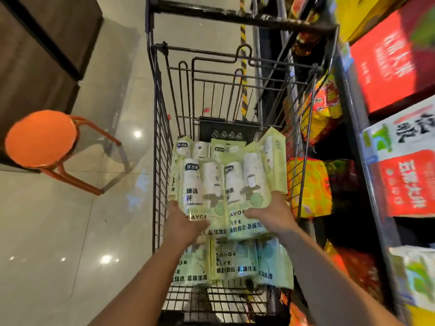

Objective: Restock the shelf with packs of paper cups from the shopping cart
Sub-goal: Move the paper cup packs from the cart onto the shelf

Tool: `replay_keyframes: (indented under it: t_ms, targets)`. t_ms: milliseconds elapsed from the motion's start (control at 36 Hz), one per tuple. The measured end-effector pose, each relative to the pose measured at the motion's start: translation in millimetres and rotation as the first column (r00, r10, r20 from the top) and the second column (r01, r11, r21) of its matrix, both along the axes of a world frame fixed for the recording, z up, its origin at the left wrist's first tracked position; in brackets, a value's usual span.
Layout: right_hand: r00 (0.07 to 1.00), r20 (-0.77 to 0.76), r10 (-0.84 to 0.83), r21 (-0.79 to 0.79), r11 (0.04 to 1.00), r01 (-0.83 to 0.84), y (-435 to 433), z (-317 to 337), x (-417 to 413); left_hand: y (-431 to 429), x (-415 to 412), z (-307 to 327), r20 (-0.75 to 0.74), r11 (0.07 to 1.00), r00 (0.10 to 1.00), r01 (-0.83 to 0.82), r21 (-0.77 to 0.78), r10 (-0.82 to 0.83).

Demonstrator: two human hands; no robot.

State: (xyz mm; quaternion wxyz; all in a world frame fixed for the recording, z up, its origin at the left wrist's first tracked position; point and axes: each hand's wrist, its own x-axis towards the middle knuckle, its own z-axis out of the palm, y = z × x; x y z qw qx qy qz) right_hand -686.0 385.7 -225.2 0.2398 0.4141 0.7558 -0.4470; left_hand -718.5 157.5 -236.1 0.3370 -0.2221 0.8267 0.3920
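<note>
A black wire shopping cart (162,142) stands in front of me, holding several pale green packs of paper cups. My left hand (186,222) grips the near left edge of one pack of paper cups (200,184). My right hand (273,215) grips the near right edge of a second pack of paper cups (247,182) beside it. Both packs are raised above the other packs (247,262) lying lower in the cart. More packs (273,147) stand at the cart's far end. The shelf (357,128) runs along the right.
An orange round stool (41,138) stands on the tiled floor to the left of the cart, by a dark cabinet (42,43). The shelf on the right carries red boxes (388,57) and yellow-orange bags (310,187), close against the cart's right side.
</note>
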Motion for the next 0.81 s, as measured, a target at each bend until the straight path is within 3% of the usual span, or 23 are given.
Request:
replay_keyframes:
  t_ms: [389, 556, 806]
  targets:
    - [0.930, -0.355, -0.093, -0.137, 0.990, 0.047, 16.6, 101.0, 162.2, -6.1, 134.2, 107.1, -0.264, 0.987, 0.961, -0.046, 0.154, 0.086]
    - [0.846, -0.525, -0.089, -0.142, 0.990, 0.016, 24.4, 150.4, 215.2, -2.3, 184.3, 158.3, -0.384, 0.962, 0.906, -0.079, 0.262, 0.179]
    - [0.679, -0.712, -0.179, -0.235, 0.972, 0.010, 27.5, 209.4, 283.4, -9.9, 233.0, 229.2, -0.517, 0.913, 0.825, 0.004, 0.408, 0.227]
